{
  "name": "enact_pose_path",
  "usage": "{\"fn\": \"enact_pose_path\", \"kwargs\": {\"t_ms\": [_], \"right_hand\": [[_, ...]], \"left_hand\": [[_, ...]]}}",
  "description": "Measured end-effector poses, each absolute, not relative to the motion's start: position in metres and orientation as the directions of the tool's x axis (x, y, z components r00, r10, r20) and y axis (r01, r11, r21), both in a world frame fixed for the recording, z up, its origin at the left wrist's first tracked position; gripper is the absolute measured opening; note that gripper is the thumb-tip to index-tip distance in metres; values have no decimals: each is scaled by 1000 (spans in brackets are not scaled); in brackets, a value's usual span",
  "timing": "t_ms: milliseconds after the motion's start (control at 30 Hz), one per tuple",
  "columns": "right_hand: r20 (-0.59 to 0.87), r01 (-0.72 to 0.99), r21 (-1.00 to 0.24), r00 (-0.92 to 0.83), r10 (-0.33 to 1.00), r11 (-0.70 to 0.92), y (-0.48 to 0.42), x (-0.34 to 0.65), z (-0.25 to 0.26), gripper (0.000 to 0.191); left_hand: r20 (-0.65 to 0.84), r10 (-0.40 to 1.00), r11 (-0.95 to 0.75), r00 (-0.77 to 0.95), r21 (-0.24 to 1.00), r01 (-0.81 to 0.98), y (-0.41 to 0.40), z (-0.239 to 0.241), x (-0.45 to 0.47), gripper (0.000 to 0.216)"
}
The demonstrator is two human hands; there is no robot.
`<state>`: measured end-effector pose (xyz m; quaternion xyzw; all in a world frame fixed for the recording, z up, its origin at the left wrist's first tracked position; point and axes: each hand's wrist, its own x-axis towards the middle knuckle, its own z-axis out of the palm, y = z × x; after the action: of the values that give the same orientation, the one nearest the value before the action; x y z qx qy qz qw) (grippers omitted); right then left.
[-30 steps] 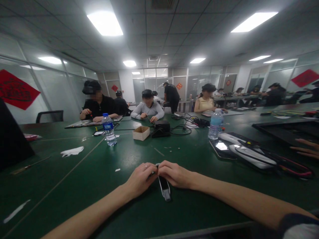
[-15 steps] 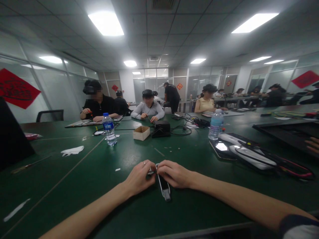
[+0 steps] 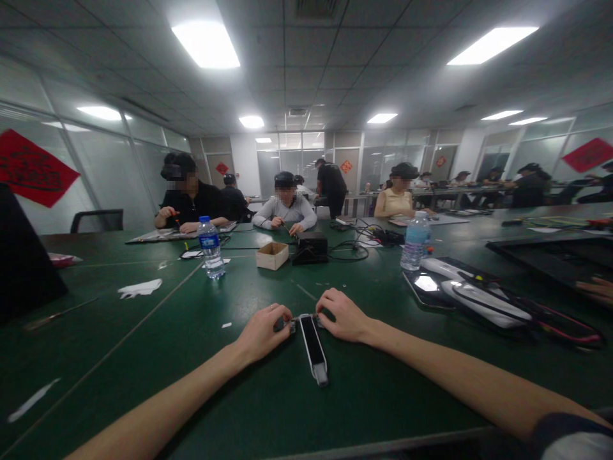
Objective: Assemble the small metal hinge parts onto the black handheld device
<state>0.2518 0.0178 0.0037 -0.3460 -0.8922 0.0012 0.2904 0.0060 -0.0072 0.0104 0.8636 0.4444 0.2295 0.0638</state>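
A slim black device with a pale rim (image 3: 313, 346) lies lengthwise on the green table (image 3: 191, 358), its near end pointing towards me. My left hand (image 3: 262, 332) rests curled at the left of its far end, fingers pinched on a small part there that I cannot make out. My right hand (image 3: 342, 315) sits curled at the right of the same far end, fingertips pressed down beside a small piece. Both forearms reach in from the bottom edge.
A water bottle (image 3: 207, 246), a small cardboard box (image 3: 272, 255) and a black unit with cables (image 3: 310, 247) stand further back. A second bottle (image 3: 414, 241) and flat devices with wires (image 3: 472, 297) lie right. People sit across the table; another person's fingers (image 3: 596, 289) show at right.
My hands, joined over the device's far end before, have parted to its left and right, uncovering the whole strip. The other person's fingers at the right edge have drawn back.
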Motion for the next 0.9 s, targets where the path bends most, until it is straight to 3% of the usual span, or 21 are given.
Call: {"fn": "enact_pose_path", "kwargs": {"t_ms": [767, 900], "right_hand": [[465, 593, -259, -616, 636, 763, 18, 251, 4, 6], [462, 588, -270, -615, 638, 762, 18, 251, 5, 7]], "left_hand": [[280, 845, -535, 456, 434, 725, -4, 13, 8, 17], [293, 844, -535, 449, 407, 740, -4, 12, 10, 15]]}}
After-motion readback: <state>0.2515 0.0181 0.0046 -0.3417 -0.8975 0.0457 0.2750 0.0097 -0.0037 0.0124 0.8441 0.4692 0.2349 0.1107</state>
